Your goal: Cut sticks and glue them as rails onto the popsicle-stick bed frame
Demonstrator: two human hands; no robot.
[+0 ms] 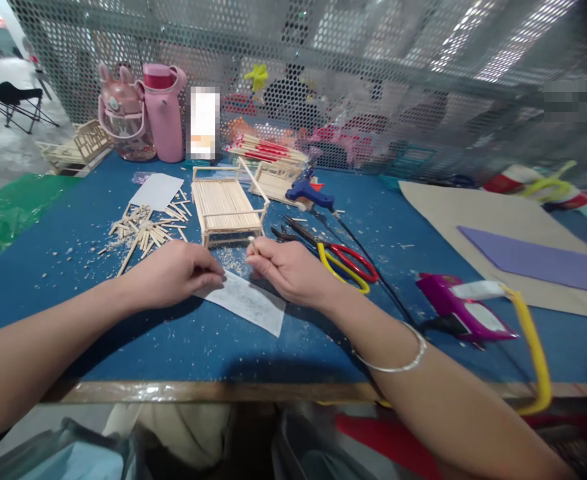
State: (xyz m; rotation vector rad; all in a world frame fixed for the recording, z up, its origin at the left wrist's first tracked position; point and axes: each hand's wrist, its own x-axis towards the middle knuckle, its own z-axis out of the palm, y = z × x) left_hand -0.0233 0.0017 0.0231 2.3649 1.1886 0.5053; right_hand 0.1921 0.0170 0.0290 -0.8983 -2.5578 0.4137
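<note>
A short wooden stick (254, 246) is pinched between the thumb and fingers of my right hand (293, 272), its pale end poking up. My left hand (176, 275) is closed, with its fingertips together over the upper left corner of a whitish sheet (248, 303). Whether those fingers grip the sheet or a small piece cannot be made out. Just beyond both hands stands a small model bed frame (227, 205) built of thin sticks, with rails at its ends. Sawdust and crumbs lie between it and the sheet.
Cut sticks (148, 230) lie in a pile at left. Scissors (346, 263), a blue glue gun (310, 193) with a black cord, and a purple device (466, 307) are to the right. Two pink bottles (164, 120) stand before the perforated metal screen (363, 80).
</note>
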